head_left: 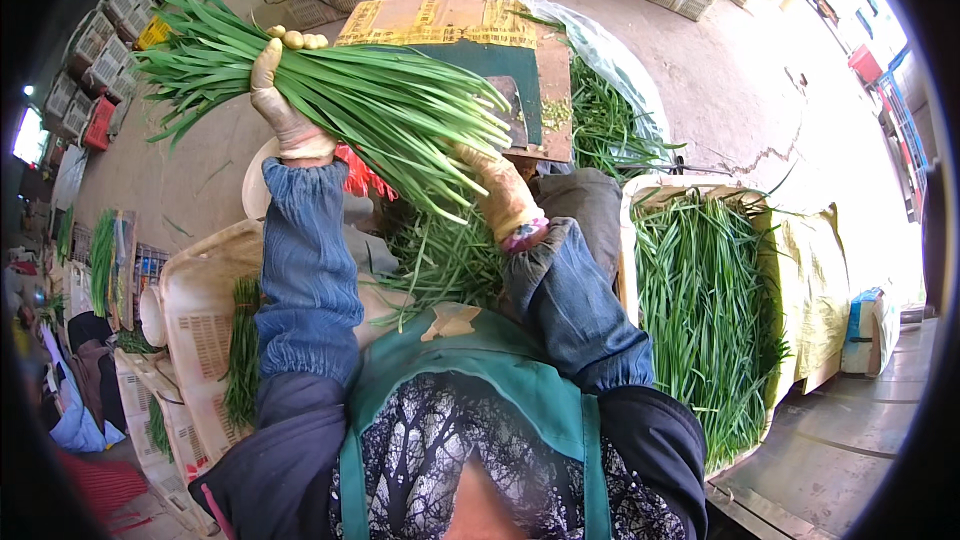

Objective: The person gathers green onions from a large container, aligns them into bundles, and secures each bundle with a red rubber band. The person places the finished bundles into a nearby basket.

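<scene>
A large bunch of garlic chives [360,90] is held up in front of me, its leafy tips to the left and its pale stem ends to the right. My left hand [278,105], in a pale glove, is closed round the leafy half, thumb on the near side and fingertips over the far side. My right hand [505,192], gloved too, holds the bunch by the stem ends; its fingers are partly hidden by the stems. Below the bunch, loose chives [440,250] lie across my lap. Red strips [363,173] hang beside my left wrist.
Ahead stands a board-topped stand [420,15] edged with yellow tape, with a clear plastic sheet [625,70] and more greens at its right. A crate [628,250] full of chives is at my right, another crate [200,330] at my left. Several crates line the far floor.
</scene>
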A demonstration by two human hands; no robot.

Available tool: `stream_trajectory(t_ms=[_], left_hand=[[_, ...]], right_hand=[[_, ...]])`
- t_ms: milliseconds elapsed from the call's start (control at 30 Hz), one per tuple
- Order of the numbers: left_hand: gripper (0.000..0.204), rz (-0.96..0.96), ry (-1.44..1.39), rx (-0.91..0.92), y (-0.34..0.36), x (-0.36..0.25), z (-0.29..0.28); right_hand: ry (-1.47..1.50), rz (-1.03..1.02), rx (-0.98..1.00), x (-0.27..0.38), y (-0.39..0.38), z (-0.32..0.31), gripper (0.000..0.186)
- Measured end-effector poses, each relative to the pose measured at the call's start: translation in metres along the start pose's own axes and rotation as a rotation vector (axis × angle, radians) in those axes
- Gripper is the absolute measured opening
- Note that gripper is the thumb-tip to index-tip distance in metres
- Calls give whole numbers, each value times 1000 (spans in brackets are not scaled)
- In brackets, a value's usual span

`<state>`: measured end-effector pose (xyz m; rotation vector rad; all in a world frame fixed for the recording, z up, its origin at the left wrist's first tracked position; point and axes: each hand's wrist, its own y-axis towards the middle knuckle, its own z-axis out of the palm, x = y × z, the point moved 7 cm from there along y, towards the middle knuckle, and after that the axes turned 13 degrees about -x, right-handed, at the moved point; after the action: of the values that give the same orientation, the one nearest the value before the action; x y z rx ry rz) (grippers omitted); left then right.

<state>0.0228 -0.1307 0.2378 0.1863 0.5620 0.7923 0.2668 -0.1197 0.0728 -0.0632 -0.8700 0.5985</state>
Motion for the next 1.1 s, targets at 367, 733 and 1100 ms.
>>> stream_trajectory(t_ms=[367,733,1100], left_hand=[[15,93,84,-131,22,-19,-13],[26,95,689,-57,-54,58,93],[50,-775,951,502,-48,80,109]], right_hand=[[-871,-166,165,2,-29,-126,30],[-1210,-1225,-119,106,-36,105,117],[-421,-199,422,116,0,92,40]])
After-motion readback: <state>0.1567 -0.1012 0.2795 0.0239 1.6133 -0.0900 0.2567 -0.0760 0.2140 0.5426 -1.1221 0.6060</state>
